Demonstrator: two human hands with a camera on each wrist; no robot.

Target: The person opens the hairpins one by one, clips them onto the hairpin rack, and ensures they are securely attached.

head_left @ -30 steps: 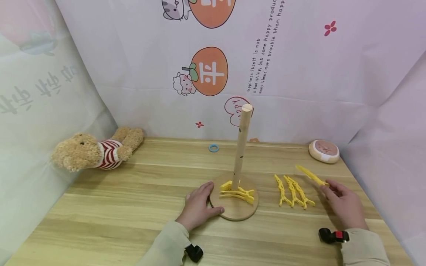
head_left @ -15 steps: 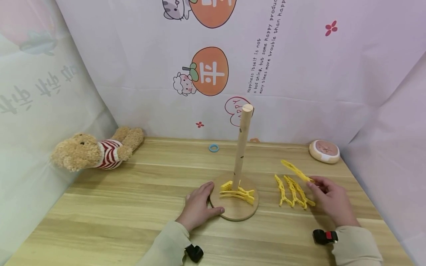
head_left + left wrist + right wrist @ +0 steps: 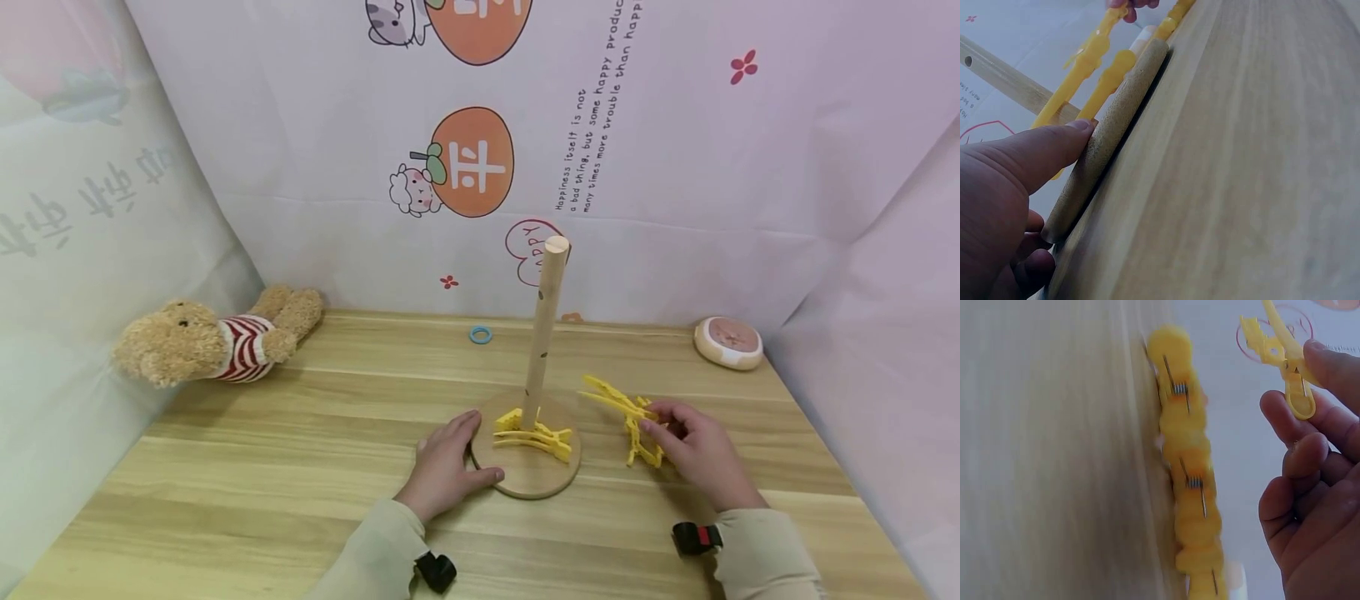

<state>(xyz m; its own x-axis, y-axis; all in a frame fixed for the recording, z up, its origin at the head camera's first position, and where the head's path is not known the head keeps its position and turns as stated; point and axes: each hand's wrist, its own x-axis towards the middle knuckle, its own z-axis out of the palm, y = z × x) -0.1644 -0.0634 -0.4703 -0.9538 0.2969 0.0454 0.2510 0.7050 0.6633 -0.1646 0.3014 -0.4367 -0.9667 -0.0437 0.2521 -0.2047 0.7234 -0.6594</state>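
My left hand (image 3: 447, 467) holds the left rim of a round wooden base (image 3: 528, 483), its thumb on the upper side and its fingers along the edge. An upright wooden pole (image 3: 545, 325) with small dark holes rises from that base. Several yellow hair clips (image 3: 534, 439) sit around the pole's foot. Between thumb and fingers my right hand (image 3: 697, 450) pinches another yellow hair clip (image 3: 1301, 403), its two arms spread apart and pointing at the pole. Beneath that hand more yellow hair clips (image 3: 1185, 425) with metal springs lie on the table, partly hidden in the head view.
A teddy bear (image 3: 243, 348) in a striped top lies at the left against the cloth wall. Behind the pole is a small blue ring (image 3: 481, 335). At the back right corner sits a round white-and-brown object (image 3: 728, 342).
My right hand has moved left over the clips on the table, carrying its hair clip toward the pole. The clip's arms have spread apart. My left hand stays on the base.
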